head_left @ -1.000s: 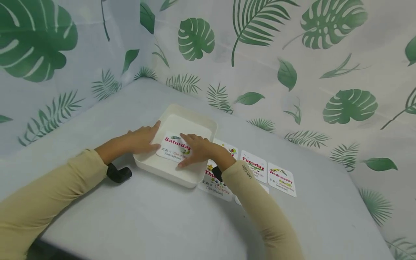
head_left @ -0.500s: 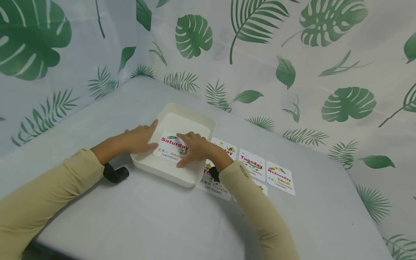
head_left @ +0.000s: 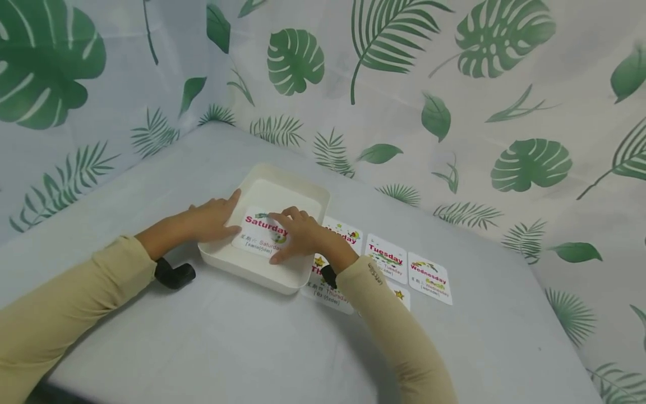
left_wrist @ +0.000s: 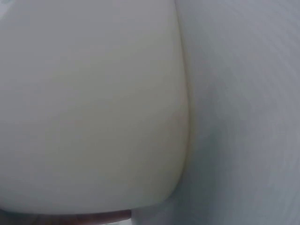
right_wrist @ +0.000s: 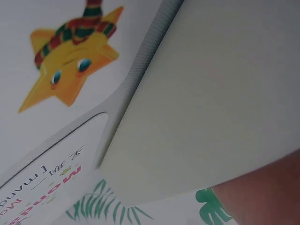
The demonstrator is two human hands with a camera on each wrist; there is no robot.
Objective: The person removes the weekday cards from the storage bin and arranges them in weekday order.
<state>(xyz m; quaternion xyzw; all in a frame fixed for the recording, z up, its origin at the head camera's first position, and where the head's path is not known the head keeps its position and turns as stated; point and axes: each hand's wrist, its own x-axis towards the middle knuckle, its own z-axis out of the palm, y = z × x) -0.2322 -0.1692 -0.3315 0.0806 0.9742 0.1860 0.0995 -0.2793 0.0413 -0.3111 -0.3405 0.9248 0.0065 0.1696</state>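
A white plastic tray [head_left: 252, 268] stands on the table with a flash card reading Saturday [head_left: 254, 234] lying face up in it. My left hand [head_left: 209, 220] holds the tray's left wall, thumb over the inside and forefinger along the rim. In the left wrist view the tray's outer wall [left_wrist: 93, 117] fills most of the picture. My right hand [head_left: 300, 233] reaches over the tray's right wall and spans the Saturday card, forefinger at its upper edge and thumb at its lower edge. The card's right end is hidden beneath that hand.
Right of the tray lie cards reading Tuesday [head_left: 386, 258] and Wednesday [head_left: 430, 278], a Monday card [head_left: 345, 231] and a Thursday card [head_left: 330, 297]. Another card [head_left: 400, 295] is mostly hidden under my right forearm. A leaf-printed curtain [head_left: 383, 73] borders the table behind.
The head view has shifted slightly, so everything sits a little further left. Both hands, the tray and the Saturday card keep nearly the same places relative to each other.
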